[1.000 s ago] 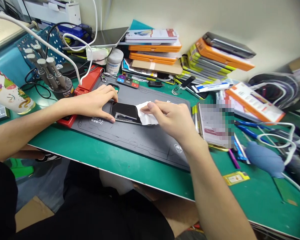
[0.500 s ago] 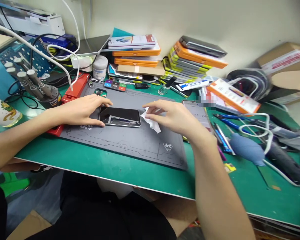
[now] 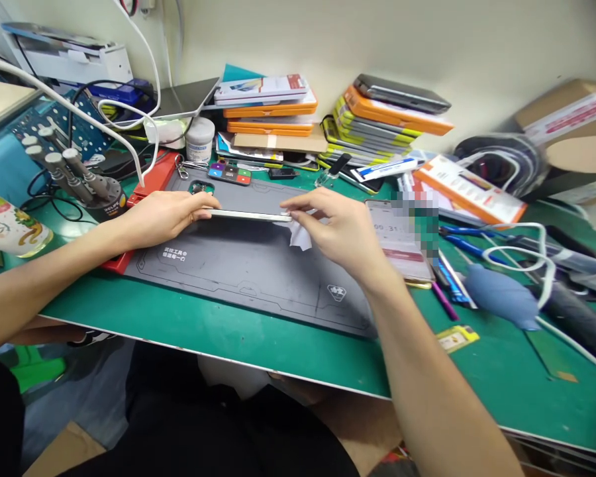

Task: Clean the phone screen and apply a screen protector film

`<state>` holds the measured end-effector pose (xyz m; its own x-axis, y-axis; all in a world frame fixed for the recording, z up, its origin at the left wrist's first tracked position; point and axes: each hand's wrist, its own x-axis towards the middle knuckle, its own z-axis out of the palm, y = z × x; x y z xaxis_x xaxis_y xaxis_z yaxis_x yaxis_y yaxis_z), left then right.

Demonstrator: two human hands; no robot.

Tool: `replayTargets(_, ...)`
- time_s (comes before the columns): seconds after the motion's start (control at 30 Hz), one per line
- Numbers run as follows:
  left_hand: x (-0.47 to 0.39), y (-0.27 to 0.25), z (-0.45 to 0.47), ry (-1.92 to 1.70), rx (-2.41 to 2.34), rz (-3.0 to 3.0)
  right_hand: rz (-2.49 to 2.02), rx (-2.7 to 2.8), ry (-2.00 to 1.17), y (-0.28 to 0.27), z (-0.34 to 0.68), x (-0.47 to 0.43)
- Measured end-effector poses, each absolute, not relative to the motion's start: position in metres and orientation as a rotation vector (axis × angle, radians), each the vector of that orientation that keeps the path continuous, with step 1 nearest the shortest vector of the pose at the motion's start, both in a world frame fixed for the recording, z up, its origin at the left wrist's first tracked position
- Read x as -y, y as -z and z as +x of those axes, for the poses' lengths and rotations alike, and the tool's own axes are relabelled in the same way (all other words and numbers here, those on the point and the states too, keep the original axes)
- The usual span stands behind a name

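Note:
A smartphone (image 3: 248, 216) is raised above the dark grey work mat (image 3: 228, 278), seen edge-on so its screen is hidden. My left hand (image 3: 173, 213) grips its left end between thumb and fingers. At the right end, my right hand (image 3: 322, 218) has its fingers closed on the phone's edge, with a crumpled white wipe (image 3: 300, 236) hanging from the same fingers. Beyond the left hand, small parts lie in a recess of the mat (image 3: 201, 187). To the right of my right hand lies a second phone (image 3: 402, 242) with a lit screen.
Screwdrivers stand in a round holder (image 3: 106, 199) at the left, beside a patterned cup (image 3: 12, 222). Stacked orange boxes (image 3: 273, 126) line the wall. Blue-handled pliers (image 3: 464, 242) and a blue air blower (image 3: 501, 295) lie on the right.
The phone has gone from lying flat on the mat to being lifted and tipped edge-on. My left hand has closed on it, and my right hand has come to its right end.

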<state>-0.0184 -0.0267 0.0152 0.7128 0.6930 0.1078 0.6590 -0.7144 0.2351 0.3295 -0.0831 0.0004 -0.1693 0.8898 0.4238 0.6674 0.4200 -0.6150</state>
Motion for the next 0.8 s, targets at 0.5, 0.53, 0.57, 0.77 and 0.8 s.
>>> replayTargets(0.5,0.022,-0.018,-0.029,-0.437,-0.71,2.698,-1.463,1.82,-0.853,-0.013,0.327,0.092)
replayTargets(0.53,0.021,-0.016,-0.03,-0.436,-0.711,2.716,-1.466,1.832,-0.83,-0.012,0.327,0.091)
replayTargets(0.57,0.021,-0.015,-0.03,-0.43,-0.712,2.733,-1.468,1.849,-0.803,-0.011,0.327,0.091)
replayTargets(0.77,0.016,-0.01,-0.031,-0.419,-0.674,2.789,-1.438,2.117,-0.585,-0.017,0.332,0.096)
replayTargets(0.8,0.016,-0.01,-0.031,-0.425,-0.667,2.782,-1.444,2.155,-0.53,-0.019,0.333,0.098)
